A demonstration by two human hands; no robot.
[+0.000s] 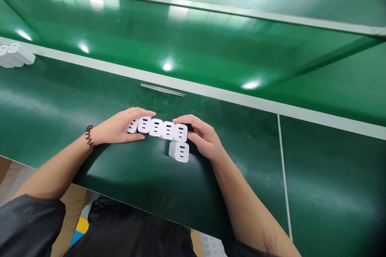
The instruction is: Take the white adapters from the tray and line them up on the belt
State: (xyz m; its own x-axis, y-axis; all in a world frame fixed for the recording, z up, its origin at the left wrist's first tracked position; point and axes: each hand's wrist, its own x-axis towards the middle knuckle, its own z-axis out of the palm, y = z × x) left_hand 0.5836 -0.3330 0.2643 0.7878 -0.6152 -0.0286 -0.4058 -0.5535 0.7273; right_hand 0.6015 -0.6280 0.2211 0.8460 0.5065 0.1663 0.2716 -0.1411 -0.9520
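Observation:
A row of several white charger blocks, each with three slots on its face, stands on the green table. My left hand cups the left end of the row, fingers curved round the outermost block. My right hand presses against the right end, fingers bent on the last block. One more white charger block stands alone just in front of the row's right end, beside my right palm.
Metal tweezers lie behind the row near a pale strip. More white blocks sit at the far left edge. A glossy green conveyor belt runs behind the strip. A white line crosses the table at right.

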